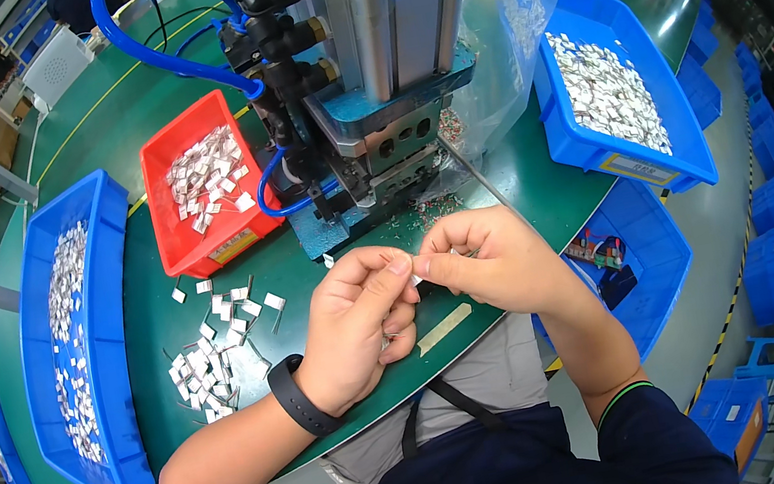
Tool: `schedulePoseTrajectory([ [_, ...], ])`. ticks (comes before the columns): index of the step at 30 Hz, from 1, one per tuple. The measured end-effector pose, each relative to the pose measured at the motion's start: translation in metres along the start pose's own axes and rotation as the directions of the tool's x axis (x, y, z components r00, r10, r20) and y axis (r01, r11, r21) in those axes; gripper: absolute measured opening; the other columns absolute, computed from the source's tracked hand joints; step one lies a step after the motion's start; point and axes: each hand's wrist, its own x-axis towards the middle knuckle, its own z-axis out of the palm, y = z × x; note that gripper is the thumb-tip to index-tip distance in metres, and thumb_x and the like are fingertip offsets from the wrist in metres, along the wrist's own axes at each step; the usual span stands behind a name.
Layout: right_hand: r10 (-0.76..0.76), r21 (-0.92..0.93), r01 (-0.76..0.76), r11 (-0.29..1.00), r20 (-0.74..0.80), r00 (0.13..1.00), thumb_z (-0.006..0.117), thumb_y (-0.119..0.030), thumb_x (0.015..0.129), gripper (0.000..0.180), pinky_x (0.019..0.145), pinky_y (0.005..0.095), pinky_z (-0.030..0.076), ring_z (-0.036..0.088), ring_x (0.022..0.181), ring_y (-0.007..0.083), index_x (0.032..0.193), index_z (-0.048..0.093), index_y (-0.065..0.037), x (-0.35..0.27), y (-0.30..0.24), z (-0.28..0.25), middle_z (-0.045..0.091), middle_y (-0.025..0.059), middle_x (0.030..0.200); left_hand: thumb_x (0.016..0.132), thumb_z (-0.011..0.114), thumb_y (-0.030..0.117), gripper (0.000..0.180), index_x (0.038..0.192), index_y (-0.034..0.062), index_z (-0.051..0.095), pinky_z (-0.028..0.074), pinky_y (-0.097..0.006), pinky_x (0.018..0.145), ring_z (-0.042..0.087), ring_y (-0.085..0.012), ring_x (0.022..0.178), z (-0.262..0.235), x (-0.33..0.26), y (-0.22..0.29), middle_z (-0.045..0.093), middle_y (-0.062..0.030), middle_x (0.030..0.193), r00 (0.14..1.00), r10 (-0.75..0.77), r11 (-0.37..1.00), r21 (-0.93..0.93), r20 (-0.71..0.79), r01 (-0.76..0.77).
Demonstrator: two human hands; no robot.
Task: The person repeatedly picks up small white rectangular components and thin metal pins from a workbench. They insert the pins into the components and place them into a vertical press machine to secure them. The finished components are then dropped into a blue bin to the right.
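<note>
2 hands, left hand (356, 333) and right hand (491, 261), pinch one small white part (417, 278).

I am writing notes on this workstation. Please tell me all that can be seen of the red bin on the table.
The red bin is a shallow, open, rectangular tray that looks like plastic, with a pale label on its near wall. It sits flat on the green table, between the long blue bin to its left and the press machine to its right. A loose heap of small silvery flat pieces lies in its far half. A blue hose passes above its far corner. No hand touches it.
</note>
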Motion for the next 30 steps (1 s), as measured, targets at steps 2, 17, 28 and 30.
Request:
schedulePoseTrajectory([
  [2,0.045,0.098,-0.046,0.994,0.015,0.999,0.065,-0.018,0.089,0.019,0.044,0.0191,0.029,0.041,0.053,0.0005,0.080,0.062,-0.002,-0.001,-0.002,-0.001,0.053,-0.0047,0.064,0.097,0.051,0.015,0.012,0.107,0.0099,0.054,0.028,-0.020,0.038,0.037,-0.0066,0.051,-0.002,0.001,-0.001,0.054,-0.0042,0.080,1.000,0.001,1.000,-0.008,0.007,-0.001],
  [17,0.089,0.383,-0.005,0.924,-0.201,0.976,0.067,-0.017,0.084,0.023,0.034,0.0213,0.020,0.034,0.039,0.0027,0.074,0.056,0.001,0.035,-0.011,-0.014,0.048,0.0006,0.058,0.093,0.046,0.004,0.074,0.150,0.0353,0.010,0.029,-0.021,0.039,0.037,-0.0080,0.050,0.005,-0.003,0.006,0.055,-0.0099,0.087,0.995,0.073,0.997,-0.009,0.063,-0.073],
  [28,0.075,0.397,0.019,0.917,-0.220,0.973,0.067,-0.017,0.084,0.024,0.033,0.0220,0.020,0.033,0.038,0.0031,0.074,0.056,0.002,0.037,-0.010,-0.014,0.047,0.0013,0.058,0.092,0.045,0.002,0.076,0.149,0.0371,0.010,0.029,-0.021,0.039,0.037,-0.0079,0.050,0.004,-0.002,0.007,0.056,-0.0099,0.088,0.995,0.062,0.998,-0.020,0.074,-0.060],
  [30,0.071,0.400,0.022,0.916,-0.217,0.973,0.067,-0.017,0.084,0.024,0.033,0.0219,0.020,0.033,0.038,0.0030,0.074,0.056,0.002,0.036,-0.010,-0.013,0.047,0.0011,0.058,0.092,0.046,0.003,0.076,0.150,0.0369,0.010,0.029,-0.021,0.039,0.037,-0.0079,0.050,0.004,-0.002,0.007,0.056,-0.0099,0.088,0.995,0.062,0.998,-0.021,0.073,-0.061],
])
